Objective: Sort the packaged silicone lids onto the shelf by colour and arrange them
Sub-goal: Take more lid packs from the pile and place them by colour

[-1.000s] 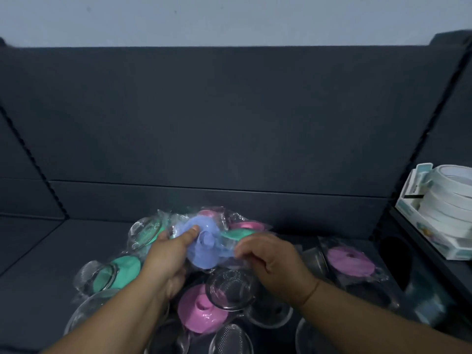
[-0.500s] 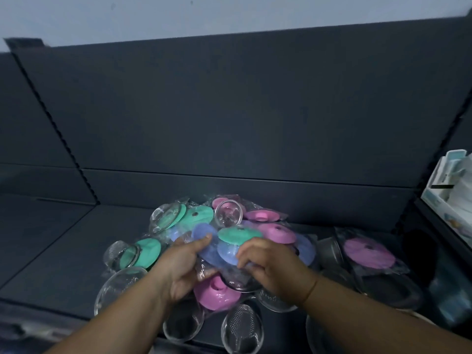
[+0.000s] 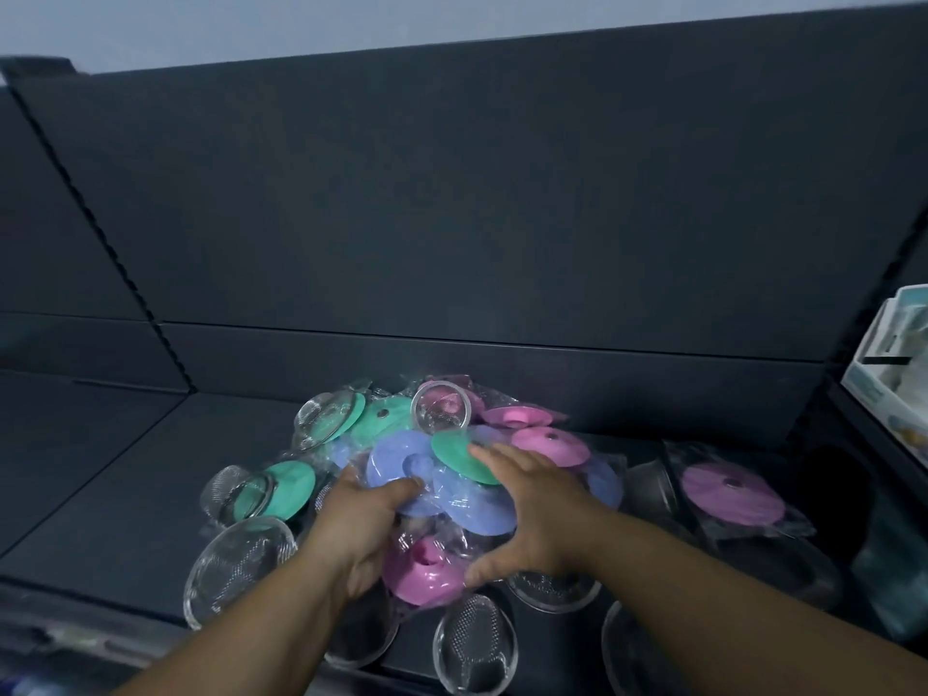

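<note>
A pile [image 3: 547,444] of silicone lids in clear plastic bags lies on the dark shelf [image 3: 125,469], close to its back panel [image 3: 452,218]. Both hands are on the near side of the pile.

The left hand [image 3: 361,524] grips a blue lid [image 3: 396,464] in its bag. Its thumb lies on the lid's near edge and its fingers curl underneath, out of sight. The right hand [image 3: 532,514] lies spread over the heap with fairly straight fingers. Its fingertips touch a green lid [image 3: 454,452] that overlaps the blue one. A second blue lid [image 3: 477,509] shows just under the right palm. The right thumb reaches down beside a glossy pink lid [image 3: 427,577], which lies below and between the two hands.

More pink and green lids sit at the back of the pile, beyond the fingertips. A second green lid [image 3: 291,487] lies just left of the left hand. A lone pink lid [image 3: 728,494] in its bag lies well to the right, apart from the pile. Clear mesh-textured cups [image 3: 241,565] lie along the front of the shelf. A white box [image 3: 884,374] stands at the right edge.
</note>
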